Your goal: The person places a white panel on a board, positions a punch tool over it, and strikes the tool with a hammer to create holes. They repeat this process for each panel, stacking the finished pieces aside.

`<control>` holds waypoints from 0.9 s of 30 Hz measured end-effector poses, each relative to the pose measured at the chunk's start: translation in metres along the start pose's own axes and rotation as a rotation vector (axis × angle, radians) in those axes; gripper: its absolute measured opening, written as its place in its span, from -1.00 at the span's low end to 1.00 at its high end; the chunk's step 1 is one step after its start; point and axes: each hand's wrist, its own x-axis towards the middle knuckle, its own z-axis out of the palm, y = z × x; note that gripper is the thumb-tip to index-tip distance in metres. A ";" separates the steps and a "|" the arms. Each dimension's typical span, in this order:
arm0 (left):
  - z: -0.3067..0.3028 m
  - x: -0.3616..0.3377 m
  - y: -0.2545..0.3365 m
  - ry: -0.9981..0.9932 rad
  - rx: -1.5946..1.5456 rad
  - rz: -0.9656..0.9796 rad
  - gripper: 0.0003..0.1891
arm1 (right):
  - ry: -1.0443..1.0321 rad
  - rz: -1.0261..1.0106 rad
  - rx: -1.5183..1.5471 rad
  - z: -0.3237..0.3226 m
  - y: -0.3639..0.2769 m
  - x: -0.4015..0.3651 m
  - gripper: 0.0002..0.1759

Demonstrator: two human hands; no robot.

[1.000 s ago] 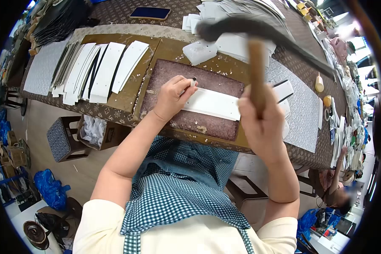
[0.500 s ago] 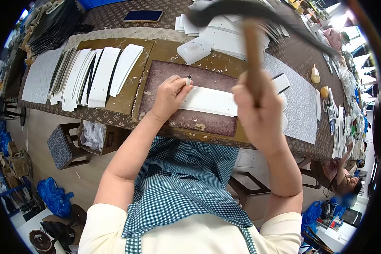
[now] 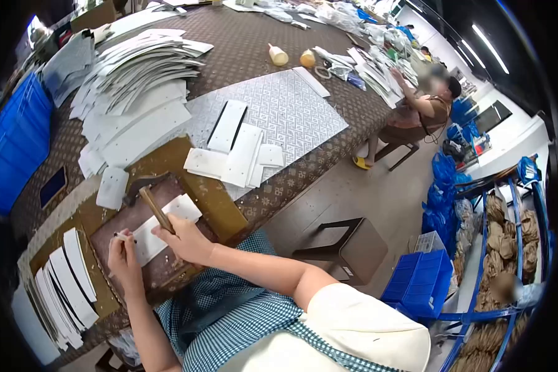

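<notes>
My right hand [image 3: 187,239] is wrapped round the wooden handle of a hammer [image 3: 155,209]. The hammer's dark curved head lies low at the far edge of the reddish-brown mat [image 3: 115,222]. Between the thumb and fingers of my left hand [image 3: 124,261] is a short, thin punch [image 3: 125,237], light with a dark end. On the mat lies a white strip [image 3: 186,209] with small holes, partly hidden by my right hand. The punch is at the strip's left end.
White strips [image 3: 74,279] stand in a row to the left. A white block [image 3: 112,188] and a phone [image 3: 53,187] lie beyond the mat. More strips [image 3: 245,152] are stacked on patterned sheeting [image 3: 291,111]. A seated person [image 3: 431,105] works at the table's far right; a stool [image 3: 347,248] stands nearby.
The view has swung to the right. My right hand has brought the hammer down from a raised, blurred position to the mat. My left hand still holds the punch by the strip.
</notes>
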 end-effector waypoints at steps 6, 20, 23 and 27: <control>-0.006 0.005 -0.015 -0.089 -0.072 0.040 -0.78 | 0.006 0.040 0.011 -0.003 -0.004 0.001 -0.66; -0.011 0.007 -0.001 0.201 -0.250 -0.103 -0.86 | -0.016 0.137 0.079 -0.003 -0.019 0.000 -0.73; -0.015 -0.011 -0.004 0.129 -0.142 -0.064 -0.82 | -0.062 0.102 0.037 -0.004 -0.017 0.001 -0.72; -0.017 -0.025 -0.006 0.069 -0.117 -0.043 -0.80 | -0.039 0.102 0.028 -0.005 -0.021 0.001 -0.72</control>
